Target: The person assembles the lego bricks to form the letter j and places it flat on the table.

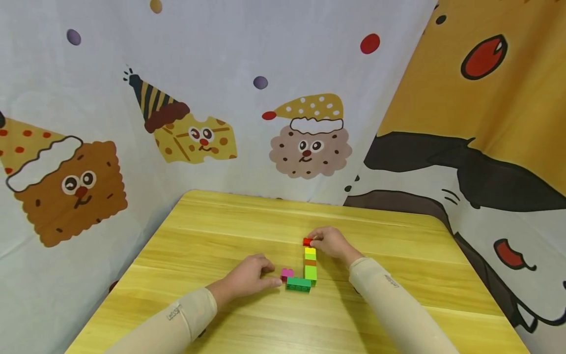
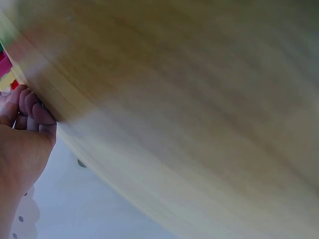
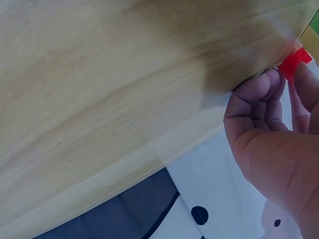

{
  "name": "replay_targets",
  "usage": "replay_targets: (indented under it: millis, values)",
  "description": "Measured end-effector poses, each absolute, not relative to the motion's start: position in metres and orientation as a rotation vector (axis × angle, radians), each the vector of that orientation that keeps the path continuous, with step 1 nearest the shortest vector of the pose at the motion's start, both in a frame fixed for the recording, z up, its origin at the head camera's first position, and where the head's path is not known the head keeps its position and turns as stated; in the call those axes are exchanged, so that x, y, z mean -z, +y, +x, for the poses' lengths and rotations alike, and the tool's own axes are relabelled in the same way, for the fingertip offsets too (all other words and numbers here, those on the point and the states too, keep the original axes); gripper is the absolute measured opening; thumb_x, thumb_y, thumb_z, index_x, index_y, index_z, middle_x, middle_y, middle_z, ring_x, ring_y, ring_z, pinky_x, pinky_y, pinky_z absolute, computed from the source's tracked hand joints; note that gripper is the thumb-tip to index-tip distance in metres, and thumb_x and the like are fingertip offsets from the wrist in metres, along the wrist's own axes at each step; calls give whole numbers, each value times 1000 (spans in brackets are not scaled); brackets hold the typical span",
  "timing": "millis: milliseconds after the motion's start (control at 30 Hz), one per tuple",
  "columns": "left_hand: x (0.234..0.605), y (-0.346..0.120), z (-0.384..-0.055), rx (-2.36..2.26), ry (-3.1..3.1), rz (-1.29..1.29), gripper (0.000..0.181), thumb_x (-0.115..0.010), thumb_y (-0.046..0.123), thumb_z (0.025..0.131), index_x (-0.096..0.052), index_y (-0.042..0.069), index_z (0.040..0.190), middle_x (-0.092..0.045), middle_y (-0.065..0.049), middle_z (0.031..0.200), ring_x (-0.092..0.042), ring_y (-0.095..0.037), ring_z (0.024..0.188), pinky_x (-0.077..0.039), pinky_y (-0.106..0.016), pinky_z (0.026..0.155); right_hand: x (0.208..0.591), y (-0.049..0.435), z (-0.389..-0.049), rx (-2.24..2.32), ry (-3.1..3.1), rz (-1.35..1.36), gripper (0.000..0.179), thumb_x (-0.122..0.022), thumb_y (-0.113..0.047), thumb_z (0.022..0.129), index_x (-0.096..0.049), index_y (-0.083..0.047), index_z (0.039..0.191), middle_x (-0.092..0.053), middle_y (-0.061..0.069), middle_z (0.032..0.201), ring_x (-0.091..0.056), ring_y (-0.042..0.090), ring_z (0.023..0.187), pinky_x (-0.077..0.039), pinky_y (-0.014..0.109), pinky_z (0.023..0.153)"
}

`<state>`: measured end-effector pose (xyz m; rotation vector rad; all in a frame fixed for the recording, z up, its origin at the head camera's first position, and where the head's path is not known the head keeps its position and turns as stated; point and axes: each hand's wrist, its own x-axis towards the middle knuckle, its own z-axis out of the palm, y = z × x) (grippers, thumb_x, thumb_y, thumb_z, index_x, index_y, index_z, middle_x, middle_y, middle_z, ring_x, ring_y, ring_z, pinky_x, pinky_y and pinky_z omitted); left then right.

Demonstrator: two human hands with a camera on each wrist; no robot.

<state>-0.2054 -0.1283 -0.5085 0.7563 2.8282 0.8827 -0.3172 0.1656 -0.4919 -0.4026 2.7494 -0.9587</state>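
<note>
My right hand pinches a small red toy brick between thumb and fingers. In the right wrist view the same red brick shows at the fingertips. Just in front of it lies a line of bricks: a yellow brick, an orange-brown one and a lime green one. A dark green brick sits crosswise at the near end, beside a pink brick. My left hand rests left of the pink brick, fingers loosely bent, holding nothing; its thumb tip is close to that brick.
The bricks lie on a light wooden table with rounded far corners. A white curtain with cartoon prints hangs behind and to the left. A yellow, black and white printed cloth hangs at the right.
</note>
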Motion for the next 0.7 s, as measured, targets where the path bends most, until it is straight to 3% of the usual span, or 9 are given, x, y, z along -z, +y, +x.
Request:
replay_targets:
  millis: [500, 700]
  values:
    - [509, -129, -207, -872, 2827, 727, 58, -75, 58, 96, -77, 6, 122, -74, -2, 111, -69, -16, 102, -62, -37, 92, 490, 166, -318, 958, 2748, -397, 18, -73, -13, 102, -78, -12, 119, -78, 7, 115, -70, 20, 102, -61, 40, 92]
    - [510, -131, -207, -872, 2828, 738, 58, -74, 58, 96, -77, 6, 121, -74, -2, 111, -69, -15, 101, -62, -36, 91, 485, 176, -316, 970, 2729, -383, 27, -71, -15, 103, -74, -10, 129, -76, 11, 121, -70, 25, 108, -60, 43, 94]
